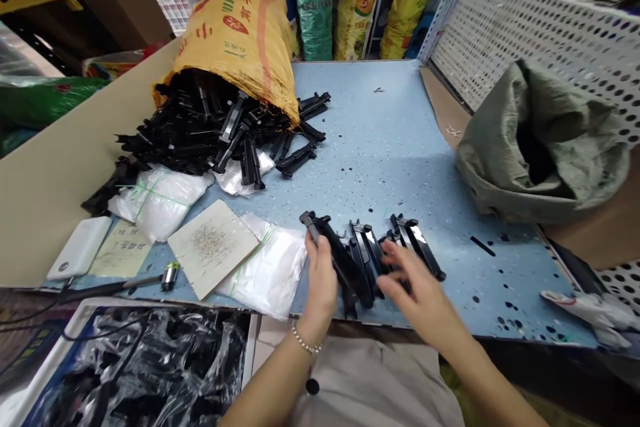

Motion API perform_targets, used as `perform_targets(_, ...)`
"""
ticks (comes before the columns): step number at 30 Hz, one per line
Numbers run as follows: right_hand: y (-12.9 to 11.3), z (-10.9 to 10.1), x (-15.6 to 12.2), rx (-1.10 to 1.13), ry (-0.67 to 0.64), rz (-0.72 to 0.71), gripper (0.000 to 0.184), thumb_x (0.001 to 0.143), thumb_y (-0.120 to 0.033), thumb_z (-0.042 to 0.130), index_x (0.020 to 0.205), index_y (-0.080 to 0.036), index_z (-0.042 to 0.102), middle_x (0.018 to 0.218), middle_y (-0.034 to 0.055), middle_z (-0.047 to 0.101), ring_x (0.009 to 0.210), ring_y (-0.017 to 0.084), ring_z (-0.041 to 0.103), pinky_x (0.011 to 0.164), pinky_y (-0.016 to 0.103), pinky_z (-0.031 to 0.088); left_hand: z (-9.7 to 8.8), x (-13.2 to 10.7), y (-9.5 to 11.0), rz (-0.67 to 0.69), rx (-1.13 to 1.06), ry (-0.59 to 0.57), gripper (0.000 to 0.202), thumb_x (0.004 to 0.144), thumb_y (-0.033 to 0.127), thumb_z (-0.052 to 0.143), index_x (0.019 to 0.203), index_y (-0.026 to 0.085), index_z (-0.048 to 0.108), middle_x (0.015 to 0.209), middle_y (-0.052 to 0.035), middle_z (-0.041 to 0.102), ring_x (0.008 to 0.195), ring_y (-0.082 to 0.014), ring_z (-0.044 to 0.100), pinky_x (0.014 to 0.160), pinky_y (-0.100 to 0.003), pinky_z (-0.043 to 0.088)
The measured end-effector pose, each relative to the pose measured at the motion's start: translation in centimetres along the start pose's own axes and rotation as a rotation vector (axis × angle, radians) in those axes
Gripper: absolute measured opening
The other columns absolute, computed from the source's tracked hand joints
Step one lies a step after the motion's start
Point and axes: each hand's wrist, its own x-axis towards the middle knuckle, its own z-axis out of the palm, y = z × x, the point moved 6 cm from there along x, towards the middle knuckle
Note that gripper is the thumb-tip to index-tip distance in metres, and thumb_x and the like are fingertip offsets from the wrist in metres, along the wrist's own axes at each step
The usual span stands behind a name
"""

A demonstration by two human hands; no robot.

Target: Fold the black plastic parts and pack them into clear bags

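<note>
My left hand [321, 280], a beaded bracelet on its wrist, is closed on the side of a long black plastic part [340, 257] near the table's front edge. Its thumb lies along the part, and some fingers are hidden behind it. To the right, my right hand [413, 283] has its fingers apart, over and beside similar black parts; whether the fingertips touch them is hard to tell. One such part [367, 250] lies between my hands. Another black part [417, 247] lies just beyond my right fingers. Both rest slanted on the blue tabletop [370, 147].
A yellow woven sack [240, 40] spills a heap of black parts [195, 127] at the back left. White plastic bundles [277, 267], a square board [215, 247] and a screwdriver-like tool [120, 287] lie left. A grey-green sack [540, 147] stands right. Bagged parts fill a crate [85, 313] below.
</note>
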Motion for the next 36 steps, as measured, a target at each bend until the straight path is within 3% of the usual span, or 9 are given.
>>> perform_targets(2, -0.8, 2.9, -0.9, 0.244, -0.209, 0.149, 0.067, 0.079, -0.042, 0.067, 0.14, -0.029, 0.042, 0.13, 0.0109, 0.059, 0.102, 0.031, 0.063, 0.086, 0.05, 0.053, -0.7, -1.5, 1.4, 0.016, -0.01, -0.031, 0.057, 0.097, 0.052, 0.017, 0.148, 0.026, 0.019, 0.153, -0.0056, 0.032, 0.141, -0.0198, 0.03, 0.113, -0.035, 0.031)
perform_targets(5, -0.7, 4.8, -1.4, 0.507, -0.295, 0.322, 0.057, 0.075, -0.042, 0.072, 0.127, -0.024, 0.056, 0.113, 0.0095, 0.069, 0.092, 0.028, 0.068, 0.085, 0.047, 0.053, -3.7, -2.8, 2.7, 0.152, 0.171, -0.104, 0.052, 0.097, 0.048, 0.029, 0.143, 0.025, 0.031, 0.145, -0.0092, 0.039, 0.134, -0.0225, 0.039, 0.108, -0.037, 0.038)
perform_targets(9, -0.6, 5.2, -1.2, 0.716, -0.339, 0.421, 0.041, 0.074, -0.043, 0.074, 0.108, -0.021, 0.067, 0.105, 0.0103, 0.071, 0.089, 0.026, 0.068, 0.087, 0.044, 0.051, -10.5, -2.6, 0.7, 0.273, 0.619, 0.082, 0.032, 0.089, 0.041, 0.05, 0.109, 0.017, 0.059, 0.112, -0.0143, 0.055, 0.108, -0.029, 0.054, 0.094, -0.046, 0.044)
perform_targets(11, -1.3, 6.0, -1.1, 0.793, -0.377, 0.436, 0.038, 0.074, -0.042, 0.073, 0.105, -0.02, 0.068, 0.106, 0.011, 0.071, 0.09, 0.025, 0.067, 0.087, 0.043, 0.051, -12.6, -1.8, -0.9, 0.289, 0.709, 0.092, 0.02, 0.089, 0.034, 0.05, 0.089, 0.018, 0.063, 0.096, -0.0118, 0.059, 0.096, -0.0277, 0.056, 0.088, -0.045, 0.045)
perform_targets(19, -5.1, 11.2, -0.3, 1.078, -0.489, 0.483, 0.033, 0.076, -0.033, 0.071, 0.108, -0.024, 0.068, 0.124, 0.0065, 0.064, 0.094, 0.019, 0.067, 0.079, 0.029, 0.052, -16.0, 1.7, -3.7, -0.12, 0.023, 0.035, 0.03, 0.062, 0.04, 0.075, 0.059, 0.017, 0.055, 0.052, 0.0058, 0.047, 0.048, -0.0094, 0.043, 0.05, -0.022, 0.032)
perform_targets(24, -6.4, 14.8, 0.6, 1.25, -0.518, 0.577, 0.016, 0.076, -0.03, 0.072, 0.088, -0.019, 0.07, 0.092, 0.0055, 0.071, 0.088, 0.02, 0.069, 0.068, 0.024, 0.052, -15.5, 1.6, -3.2, -0.161, -0.073, -0.054, 0.031, 0.066, 0.045, 0.07, 0.066, 0.014, 0.065, 0.056, 0.0014, 0.056, 0.051, -0.0093, 0.045, 0.051, -0.022, 0.033)
perform_targets(28, -6.6, 17.3, 1.9, 1.279, -0.506, 0.563, 0.017, 0.07, -0.026, 0.077, 0.082, -0.017, 0.07, 0.082, 0.0034, 0.069, 0.08, 0.019, 0.07, 0.06, 0.022, 0.05, -16.6, 1.2, -2.9, -0.098, -0.039, 0.02, 0.023, 0.068, 0.037, 0.069, 0.069, 0.015, 0.063, 0.061, 0.0006, 0.059, 0.057, -0.0114, 0.05, 0.056, -0.023, 0.039)
perform_targets(32, -4.9, 16.8, 2.9, 1.269, -0.308, 0.628, 0.016, 0.068, -0.027, 0.079, 0.072, -0.018, 0.067, 0.072, -0.0002, 0.066, 0.074, 0.018, 0.07, 0.058, 0.022, 0.049, -19.4, 0.1, -0.6, 0.192, 0.213, 0.207, 0.009, 0.079, 0.025, 0.058, 0.073, 0.018, 0.059, 0.082, -0.0041, 0.066, 0.076, -0.0164, 0.06, 0.071, -0.03, 0.049)
perform_targets(36, -5.5, 14.4, 1.9, 1.188, -0.323, 0.518, 0.018, 0.072, -0.026, 0.077, 0.086, -0.02, 0.068, 0.083, 0.001, 0.069, 0.081, 0.016, 0.068, 0.068, 0.021, 0.051, -18.4, -0.5, 0.9, 0.453, 0.65, 0.103, 0.028, 0.081, 0.009, 0.043, 0.09, 0.02, 0.068, 0.109, -0.0106, 0.064, 0.102, -0.0247, 0.058, 0.091, -0.043, 0.048)
